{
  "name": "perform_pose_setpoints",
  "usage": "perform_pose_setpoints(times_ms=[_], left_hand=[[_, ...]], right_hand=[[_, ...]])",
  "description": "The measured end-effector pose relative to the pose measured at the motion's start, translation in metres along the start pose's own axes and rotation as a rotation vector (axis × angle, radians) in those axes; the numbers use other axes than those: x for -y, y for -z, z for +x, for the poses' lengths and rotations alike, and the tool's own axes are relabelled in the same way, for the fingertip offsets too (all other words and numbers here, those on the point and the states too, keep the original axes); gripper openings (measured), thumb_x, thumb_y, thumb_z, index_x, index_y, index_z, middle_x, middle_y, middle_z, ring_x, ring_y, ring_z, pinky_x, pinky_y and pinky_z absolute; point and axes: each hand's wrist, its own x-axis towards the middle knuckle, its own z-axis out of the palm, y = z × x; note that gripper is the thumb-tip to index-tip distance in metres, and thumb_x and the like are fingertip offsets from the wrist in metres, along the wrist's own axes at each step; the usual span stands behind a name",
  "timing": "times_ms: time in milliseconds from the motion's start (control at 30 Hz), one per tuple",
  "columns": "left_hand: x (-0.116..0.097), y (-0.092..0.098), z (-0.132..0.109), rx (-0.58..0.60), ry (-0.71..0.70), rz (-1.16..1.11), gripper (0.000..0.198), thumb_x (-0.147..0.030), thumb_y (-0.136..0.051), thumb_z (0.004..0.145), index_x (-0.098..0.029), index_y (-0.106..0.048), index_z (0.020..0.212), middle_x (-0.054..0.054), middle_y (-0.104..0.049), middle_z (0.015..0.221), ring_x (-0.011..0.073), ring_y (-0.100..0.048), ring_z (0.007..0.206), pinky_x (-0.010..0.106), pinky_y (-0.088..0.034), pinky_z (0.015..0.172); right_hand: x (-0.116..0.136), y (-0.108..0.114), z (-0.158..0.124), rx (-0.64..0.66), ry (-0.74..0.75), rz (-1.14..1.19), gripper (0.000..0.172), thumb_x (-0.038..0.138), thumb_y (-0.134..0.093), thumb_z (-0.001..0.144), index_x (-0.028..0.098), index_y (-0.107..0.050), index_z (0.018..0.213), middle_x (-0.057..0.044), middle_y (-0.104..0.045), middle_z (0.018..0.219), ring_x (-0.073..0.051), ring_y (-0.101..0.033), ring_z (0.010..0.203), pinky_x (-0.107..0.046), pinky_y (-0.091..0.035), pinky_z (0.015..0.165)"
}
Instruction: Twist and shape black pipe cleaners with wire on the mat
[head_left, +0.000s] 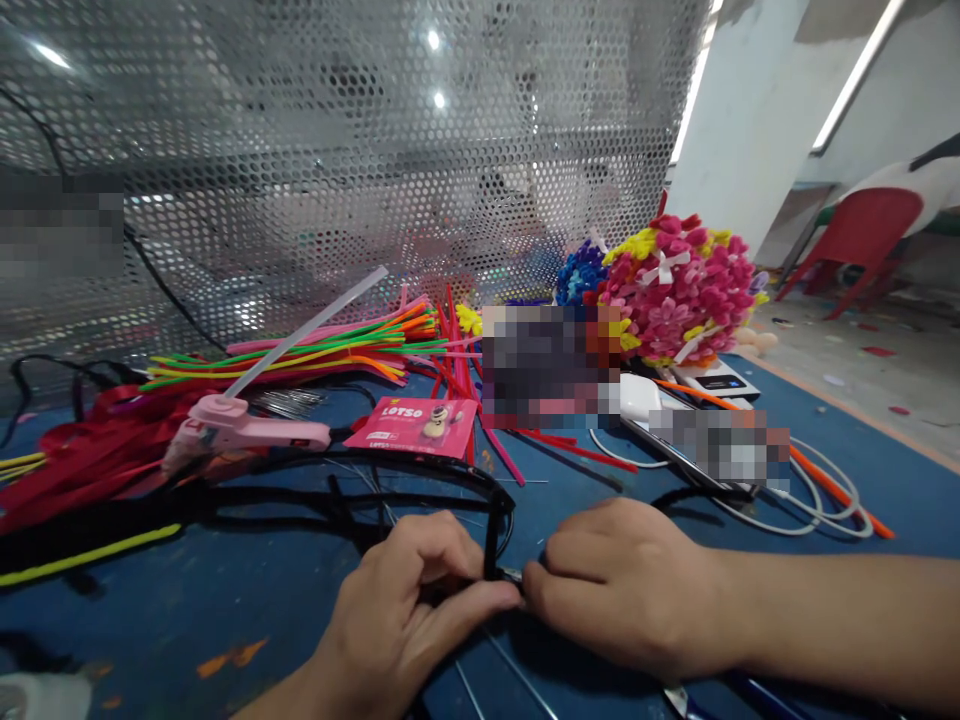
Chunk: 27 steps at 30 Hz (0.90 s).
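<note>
A black pipe cleaner (492,535), bent at a sharp angle, comes down between my two hands. Thumb and fingers of my left hand (409,605) are pinched on its lower end. Closed in a loose fist, my right hand (634,585) meets the short dark, partly silvery end beside the left thumb; its fingertips are hidden. More black pipe cleaners (262,500) stretch across to the left. Thin metal wires (517,675) lie on the table beneath the hands. Below my right wrist, a blue-handled tool (765,695) is partly cut off.
A pink glue gun (259,425) with a glue stick rests left, near a pink card (420,428). Behind lie coloured pipe cleaners (322,350). A pink fuzzy-flower bouquet (679,290), a phone (675,455) and a white cable (814,515) are right. Perforated metal (375,150) stands behind.
</note>
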Motion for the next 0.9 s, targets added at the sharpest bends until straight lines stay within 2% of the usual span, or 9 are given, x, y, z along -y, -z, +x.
perform_pose_setpoints(times_ms=[100,233,367,500,567,633,733,833,900], left_hand=[[-0.003,0.002,0.004,0.048,-0.067,0.083,0.018,-0.022,-0.062,0.082,-0.022,-0.045,0.074,-0.007,-0.052,0.061,0.0068,-0.052,0.053,0.015,-0.044,0.05],[-0.008,0.004,0.011,0.082,-0.142,0.225,0.003,-0.021,-0.06,0.083,-0.021,-0.058,0.086,-0.004,-0.062,0.068,0.0077,-0.057,0.061,0.016,-0.046,0.059],[-0.005,0.003,0.013,0.114,-0.224,0.25,0.007,-0.019,-0.055,0.086,-0.02,-0.062,0.089,-0.002,-0.065,0.07,0.0094,-0.057,0.063,0.019,-0.047,0.062],[-0.002,0.001,0.011,0.177,-0.259,0.291,0.019,-0.02,-0.05,0.089,-0.018,-0.059,0.105,0.003,-0.067,0.083,0.0138,-0.059,0.074,0.026,-0.048,0.071],[-0.003,0.001,0.011,0.186,-0.252,0.315,0.021,-0.017,-0.049,0.088,-0.018,-0.058,0.107,0.004,-0.066,0.086,0.014,-0.059,0.077,0.026,-0.047,0.074],[-0.006,0.0,0.012,0.18,-0.219,0.331,0.02,-0.014,-0.048,0.088,-0.019,-0.06,0.104,0.003,-0.065,0.085,0.0134,-0.058,0.077,0.025,-0.047,0.073],[-0.008,0.0,0.014,0.162,-0.137,0.326,0.016,-0.017,-0.046,0.09,-0.018,-0.061,0.095,0.002,-0.064,0.083,0.0131,-0.058,0.078,0.024,-0.047,0.072],[-0.007,0.0,0.015,0.122,-0.04,0.325,0.015,-0.019,-0.045,0.091,-0.018,-0.06,0.09,0.001,-0.063,0.084,0.0126,-0.058,0.081,0.023,-0.046,0.075],[-0.006,0.0,0.015,0.074,0.012,0.325,0.014,-0.02,-0.045,0.091,-0.018,-0.059,0.088,0.001,-0.062,0.084,0.0125,-0.058,0.082,0.023,-0.044,0.076]], right_hand=[[0.001,0.0,0.0,0.0,-0.001,-0.025,0.026,0.014,-0.034,0.093,0.015,-0.058,0.084,0.001,-0.05,0.061,-0.013,-0.042,0.053,-0.03,-0.024,0.048],[0.002,0.0,0.001,-0.006,-0.054,-0.033,0.025,0.015,-0.035,0.092,0.017,-0.056,0.078,0.002,-0.049,0.059,-0.013,-0.04,0.051,-0.029,-0.023,0.047],[0.001,-0.001,0.0,-0.015,-0.096,-0.036,0.026,0.015,-0.035,0.092,0.018,-0.052,0.072,0.002,-0.048,0.058,-0.012,-0.037,0.048,-0.029,-0.02,0.047],[0.001,-0.003,-0.001,-0.016,-0.137,-0.059,0.025,0.014,-0.036,0.09,0.018,-0.051,0.07,0.002,-0.049,0.058,-0.011,-0.037,0.049,-0.028,-0.019,0.047],[0.0,-0.003,0.001,-0.025,-0.172,-0.083,0.025,0.017,-0.037,0.091,0.017,-0.053,0.071,0.002,-0.051,0.059,-0.012,-0.04,0.051,-0.028,-0.022,0.048],[0.001,-0.002,0.003,-0.038,-0.202,-0.098,0.023,0.022,-0.039,0.092,0.017,-0.056,0.077,-0.001,-0.056,0.065,-0.013,-0.047,0.059,-0.027,-0.03,0.053],[0.0,0.008,-0.002,-0.116,-0.216,-0.162,0.021,0.031,-0.045,0.091,0.015,-0.056,0.096,-0.007,-0.062,0.089,-0.018,-0.054,0.083,-0.03,-0.041,0.07],[-0.002,0.024,-0.026,-0.23,-0.221,-0.343,0.026,0.033,-0.053,0.087,0.019,-0.051,0.108,-0.009,-0.058,0.109,-0.023,-0.052,0.1,-0.038,-0.042,0.083],[-0.005,0.036,-0.052,-0.257,-0.32,-0.419,0.034,0.031,-0.057,0.084,0.021,-0.047,0.115,-0.011,-0.054,0.116,-0.026,-0.05,0.107,-0.043,-0.041,0.089]])
